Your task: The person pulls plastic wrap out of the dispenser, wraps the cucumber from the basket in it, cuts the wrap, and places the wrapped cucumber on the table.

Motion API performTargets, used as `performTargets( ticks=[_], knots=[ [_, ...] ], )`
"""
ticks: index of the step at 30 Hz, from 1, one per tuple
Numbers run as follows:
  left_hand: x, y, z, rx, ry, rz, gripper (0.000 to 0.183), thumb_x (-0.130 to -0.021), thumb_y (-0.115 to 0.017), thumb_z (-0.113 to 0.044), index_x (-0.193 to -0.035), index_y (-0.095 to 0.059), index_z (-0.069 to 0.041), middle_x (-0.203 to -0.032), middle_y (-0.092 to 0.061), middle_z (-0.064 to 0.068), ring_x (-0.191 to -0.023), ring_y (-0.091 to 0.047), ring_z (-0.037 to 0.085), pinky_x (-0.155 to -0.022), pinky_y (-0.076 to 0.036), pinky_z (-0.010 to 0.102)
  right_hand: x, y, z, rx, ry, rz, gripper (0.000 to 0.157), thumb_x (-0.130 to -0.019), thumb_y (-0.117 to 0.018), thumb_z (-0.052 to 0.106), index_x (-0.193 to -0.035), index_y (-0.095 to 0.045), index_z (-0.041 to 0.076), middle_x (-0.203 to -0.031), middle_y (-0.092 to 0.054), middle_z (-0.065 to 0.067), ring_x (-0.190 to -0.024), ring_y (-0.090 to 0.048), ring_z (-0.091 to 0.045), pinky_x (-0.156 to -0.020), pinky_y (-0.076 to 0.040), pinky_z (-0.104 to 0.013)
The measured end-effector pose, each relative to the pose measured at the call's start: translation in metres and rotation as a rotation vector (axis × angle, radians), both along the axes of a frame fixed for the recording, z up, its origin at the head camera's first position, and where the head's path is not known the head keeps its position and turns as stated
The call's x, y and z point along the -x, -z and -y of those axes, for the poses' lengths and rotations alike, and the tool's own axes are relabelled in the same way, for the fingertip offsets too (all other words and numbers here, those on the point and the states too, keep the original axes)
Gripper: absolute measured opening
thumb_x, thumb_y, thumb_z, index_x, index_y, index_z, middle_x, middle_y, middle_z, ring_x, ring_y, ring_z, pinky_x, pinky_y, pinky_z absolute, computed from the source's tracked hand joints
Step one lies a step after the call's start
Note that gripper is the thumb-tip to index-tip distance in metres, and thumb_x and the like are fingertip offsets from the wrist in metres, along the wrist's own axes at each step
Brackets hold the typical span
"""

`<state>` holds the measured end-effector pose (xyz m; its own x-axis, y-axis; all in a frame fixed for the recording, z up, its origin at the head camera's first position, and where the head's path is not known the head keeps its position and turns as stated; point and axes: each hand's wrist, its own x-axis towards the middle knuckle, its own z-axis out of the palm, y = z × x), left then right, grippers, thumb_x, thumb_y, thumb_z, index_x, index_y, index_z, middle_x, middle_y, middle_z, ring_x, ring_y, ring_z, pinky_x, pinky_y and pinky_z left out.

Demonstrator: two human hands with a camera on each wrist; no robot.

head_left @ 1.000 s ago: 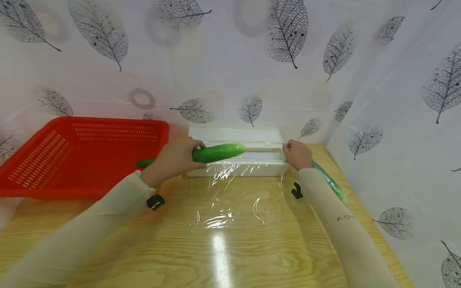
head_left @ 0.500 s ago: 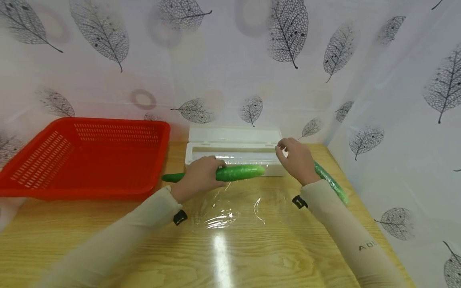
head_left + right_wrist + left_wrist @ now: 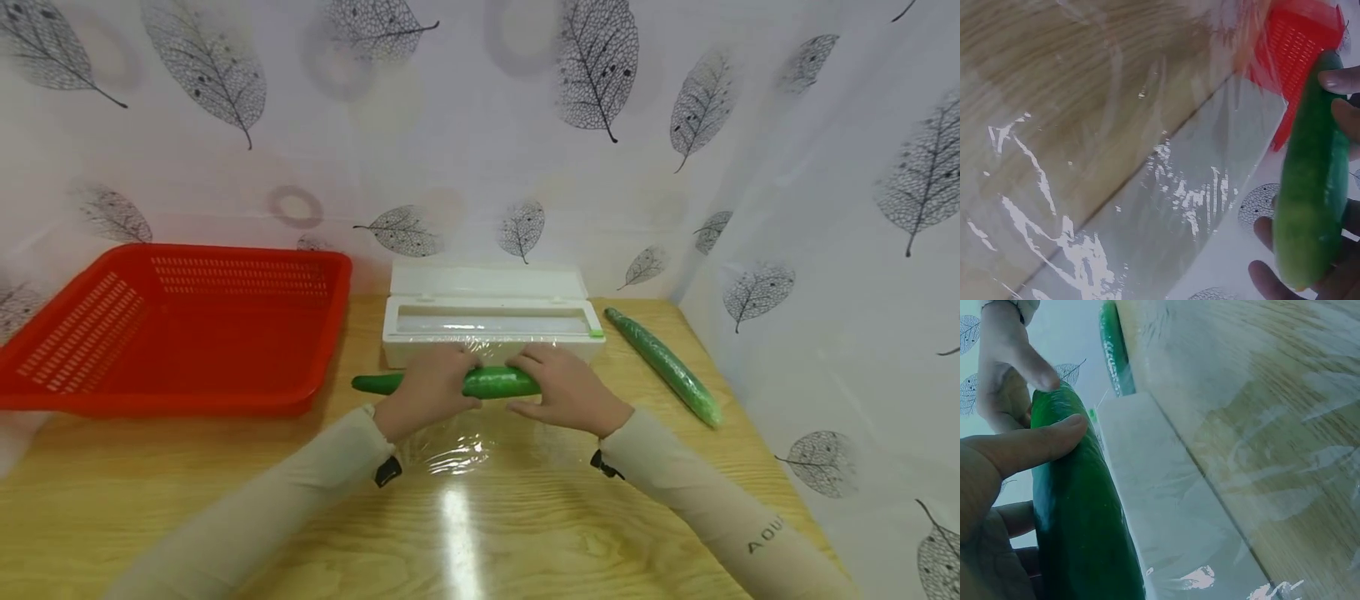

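Both hands hold a smooth green cucumber (image 3: 501, 382) level, in front of a white box (image 3: 388, 337) and over clear film.
The left hand (image 3: 429, 390) curls round the cucumber's middle, thumb across its glossy, faintly bumpy skin; the right hand (image 3: 572, 388), thumb and fingers bent partway, holds the paler, rounded end, while the opposite end tapers darker. The crinkled, glinting film (image 3: 453, 454) runs from the long, rectangular box, its flat lid raised, across the wood-grained table (image 3: 562, 533); whether the cucumber touches the film is hard to tell. Right of the box, a second cucumber (image 3: 663, 362), shiny in film, lies aslant. Left stands a red plastic basket (image 3: 333, 333) with slotted sides and a rolled rim, before a pale, leaf-printed sheet (image 3: 465, 150).
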<state>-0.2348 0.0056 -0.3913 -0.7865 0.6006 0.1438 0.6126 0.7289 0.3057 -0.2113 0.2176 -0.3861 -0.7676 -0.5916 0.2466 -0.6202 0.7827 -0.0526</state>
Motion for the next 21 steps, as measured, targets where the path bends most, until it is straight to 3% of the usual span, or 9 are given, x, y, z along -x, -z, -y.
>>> performTargets(
  ticks=[6,13,21],
  knots=[
    [-0.002,0.002,0.000,-0.020,0.031,0.009,0.051,-0.068,-0.083,-0.031,-0.110,-0.065,-0.012,-0.103,-0.065,0.004,-0.086,-0.058,0.017,-0.074,-0.050,0.031,0.000,0.007,-0.004,0.065,-0.013,0.120,0.042,-0.082,-0.071,0.030,-0.116,-0.059,0.008,-0.104,-0.060,-0.003,-0.086,-0.056,-0.012,-0.075,-0.053,-0.029],
    [-0.003,0.002,0.018,-0.026,0.047,0.118,0.050,-0.068,-0.084,-0.024,-0.113,-0.064,-0.014,-0.106,-0.062,0.002,-0.091,-0.059,0.016,-0.078,-0.052,0.031,-0.007,0.015,-0.025,0.092,0.047,0.225,0.041,-0.085,-0.068,0.028,-0.118,-0.057,0.008,-0.106,-0.057,-0.002,-0.085,-0.055,-0.011,-0.075,-0.052,-0.031],
    [-0.004,0.023,0.033,-0.012,0.048,0.220,0.040,-0.071,-0.079,-0.011,-0.108,-0.067,-0.016,-0.100,-0.067,0.000,-0.089,-0.061,0.015,-0.078,-0.052,0.032,-0.015,0.033,-0.049,0.057,0.064,0.275,0.041,-0.086,-0.067,0.028,-0.119,-0.056,0.007,-0.111,-0.057,-0.005,-0.094,-0.055,-0.014,-0.081,-0.051,-0.035]
  ],
)
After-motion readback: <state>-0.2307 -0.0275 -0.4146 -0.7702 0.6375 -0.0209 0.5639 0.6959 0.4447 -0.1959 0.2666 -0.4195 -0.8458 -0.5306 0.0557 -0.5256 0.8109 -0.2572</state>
